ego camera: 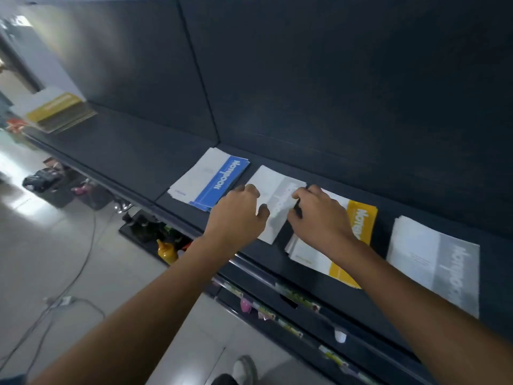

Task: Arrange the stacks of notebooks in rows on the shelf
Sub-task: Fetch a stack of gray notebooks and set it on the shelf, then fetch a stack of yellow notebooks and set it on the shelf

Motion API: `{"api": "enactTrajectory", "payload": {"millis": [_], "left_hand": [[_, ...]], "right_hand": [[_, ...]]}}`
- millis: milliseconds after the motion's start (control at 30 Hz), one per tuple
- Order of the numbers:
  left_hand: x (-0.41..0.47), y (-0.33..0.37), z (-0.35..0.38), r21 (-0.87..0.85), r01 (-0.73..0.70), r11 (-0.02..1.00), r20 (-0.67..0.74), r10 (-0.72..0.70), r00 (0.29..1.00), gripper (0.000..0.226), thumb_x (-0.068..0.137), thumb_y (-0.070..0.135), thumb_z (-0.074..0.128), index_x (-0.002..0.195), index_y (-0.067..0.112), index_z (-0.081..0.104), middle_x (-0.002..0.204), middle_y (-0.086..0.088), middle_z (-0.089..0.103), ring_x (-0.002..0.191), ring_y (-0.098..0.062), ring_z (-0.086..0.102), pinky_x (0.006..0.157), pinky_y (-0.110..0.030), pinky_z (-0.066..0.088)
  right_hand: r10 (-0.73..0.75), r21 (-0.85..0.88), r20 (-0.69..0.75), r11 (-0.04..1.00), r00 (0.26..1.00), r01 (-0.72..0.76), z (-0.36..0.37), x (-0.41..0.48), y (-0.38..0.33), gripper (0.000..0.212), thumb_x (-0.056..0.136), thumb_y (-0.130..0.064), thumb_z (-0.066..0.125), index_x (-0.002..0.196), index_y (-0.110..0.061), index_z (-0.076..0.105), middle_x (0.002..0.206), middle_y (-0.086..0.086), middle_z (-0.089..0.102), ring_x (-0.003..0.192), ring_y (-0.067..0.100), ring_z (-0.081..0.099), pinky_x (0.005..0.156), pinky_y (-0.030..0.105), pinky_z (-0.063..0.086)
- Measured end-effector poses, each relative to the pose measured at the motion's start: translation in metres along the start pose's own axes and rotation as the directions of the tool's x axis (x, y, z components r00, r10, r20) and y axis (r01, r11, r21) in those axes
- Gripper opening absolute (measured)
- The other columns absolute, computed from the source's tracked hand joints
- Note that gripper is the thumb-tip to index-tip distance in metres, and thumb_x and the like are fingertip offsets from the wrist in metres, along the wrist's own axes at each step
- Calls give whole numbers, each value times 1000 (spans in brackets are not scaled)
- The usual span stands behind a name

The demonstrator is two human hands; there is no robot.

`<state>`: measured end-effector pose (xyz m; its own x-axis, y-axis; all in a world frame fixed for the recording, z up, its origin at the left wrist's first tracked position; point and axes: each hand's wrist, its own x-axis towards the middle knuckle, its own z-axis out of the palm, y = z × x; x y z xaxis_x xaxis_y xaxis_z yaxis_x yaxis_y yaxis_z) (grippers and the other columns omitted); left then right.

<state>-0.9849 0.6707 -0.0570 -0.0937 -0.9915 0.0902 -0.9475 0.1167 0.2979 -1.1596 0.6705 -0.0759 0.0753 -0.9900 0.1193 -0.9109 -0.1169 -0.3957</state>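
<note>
- Both hands are on the grey stack (pixel 274 187): my left hand (pixel 237 215) curls over its left edge, my right hand (pixel 319 215) grips its right edge.
- It lies on the shelf (pixel 125 151), between the blue stack (pixel 211 179) and the yellow stack (pixel 361 218).
- Its long axis runs front to back, slightly skewed.
- It's dead ahead with both hands equally near, so I reckon squaring it comes next.

five notebook stacks (pixel 213 179) (pixel 273 187) (pixel 361 220) (pixel 433 259) (pixel 58 109), two hands (pixel 236 215) (pixel 319 215), one shelf (pixel 125 157)
</note>
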Motion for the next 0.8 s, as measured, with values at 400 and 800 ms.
{"api": "enactTrajectory", "payload": {"millis": [400,800], "left_hand": [[-18,-259,-100,-21,290,957,-163,-289,943,22,94,31,49,104,13,59,98,-2,60,88,-26,59,73,-41,53],[-9,-454,-158,-46,390,920,-220,-390,894,24,93,35,51,104,16,60,99,-1,66,91,-23,61,77,-43,54]], "right_hand": [[-320,58,102,947,942,315,95,84,-243,41,97,-32,50,136,-21,42,123,0,57,105,28,59,76,37,43],[-477,91,152,879,866,468,172,152,-432,45,97,-33,52,139,-23,41,118,-3,57,96,25,59,75,38,44]]}}
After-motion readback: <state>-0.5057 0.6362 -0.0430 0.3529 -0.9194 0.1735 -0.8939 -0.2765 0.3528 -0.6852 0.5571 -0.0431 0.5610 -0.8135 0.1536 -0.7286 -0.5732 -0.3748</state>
